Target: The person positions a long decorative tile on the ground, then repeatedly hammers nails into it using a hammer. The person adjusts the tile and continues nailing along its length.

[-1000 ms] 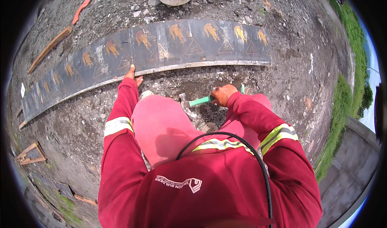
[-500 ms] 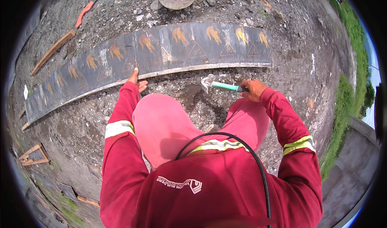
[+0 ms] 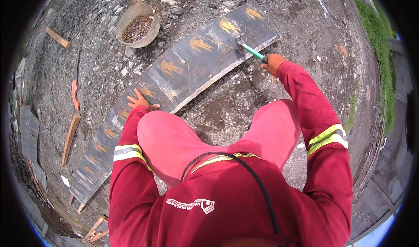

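Observation:
A long dark panel (image 3: 181,83) with printed orange figures lies diagonally on the ground before me, a pale strip along its near edge. My left hand (image 3: 139,101) rests on its surface near the middle, fingers spread and holding nothing. In my right hand (image 3: 274,65), closed round the grip, is a hammer (image 3: 252,52) with a green handle. The hammer's head is over the panel's right part; whether it touches the surface, I cannot tell.
A round tub (image 3: 151,34) holding rusty nails (image 3: 139,28) stands beyond the panel. Leftward lie an orange-handled saw (image 3: 75,95), wooden pieces (image 3: 70,138) and another dark panel (image 3: 30,135). Stones dot the gravelly ground. Grass (image 3: 376,63) borders the right side.
The view has turned, so the panel now slants upward to the right. My left hand has moved from its near edge onto its face. The hammer has gone from beside the panel to over it.

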Demonstrator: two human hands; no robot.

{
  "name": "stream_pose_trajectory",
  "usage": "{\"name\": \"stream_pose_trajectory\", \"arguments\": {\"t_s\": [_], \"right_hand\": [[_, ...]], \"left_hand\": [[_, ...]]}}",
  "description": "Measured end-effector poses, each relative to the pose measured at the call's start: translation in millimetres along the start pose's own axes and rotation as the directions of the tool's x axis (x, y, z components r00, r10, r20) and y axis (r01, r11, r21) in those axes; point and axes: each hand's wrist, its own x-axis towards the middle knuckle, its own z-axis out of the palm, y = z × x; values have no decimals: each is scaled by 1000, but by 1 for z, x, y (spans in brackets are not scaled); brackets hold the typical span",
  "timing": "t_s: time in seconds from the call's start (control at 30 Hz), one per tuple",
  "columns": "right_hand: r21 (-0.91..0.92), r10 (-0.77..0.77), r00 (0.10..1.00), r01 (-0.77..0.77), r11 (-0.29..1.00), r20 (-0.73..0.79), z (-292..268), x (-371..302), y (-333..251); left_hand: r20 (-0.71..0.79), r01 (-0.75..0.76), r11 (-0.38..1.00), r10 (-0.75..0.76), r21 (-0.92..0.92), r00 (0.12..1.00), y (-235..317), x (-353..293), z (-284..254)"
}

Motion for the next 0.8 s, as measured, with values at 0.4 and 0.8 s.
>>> {"name": "stream_pose_trajectory", "arguments": {"t_s": [0.4,0.8], "right_hand": [[12,277,944,-284,959,179,-12,-2,-52],[266,496,859,-512,817,131,21,-14,-88]], "left_hand": [[-52,-62,998,61,-15,997,-8,19,31],[-17,-118,992,119,54,993,-5,6,18]]}}
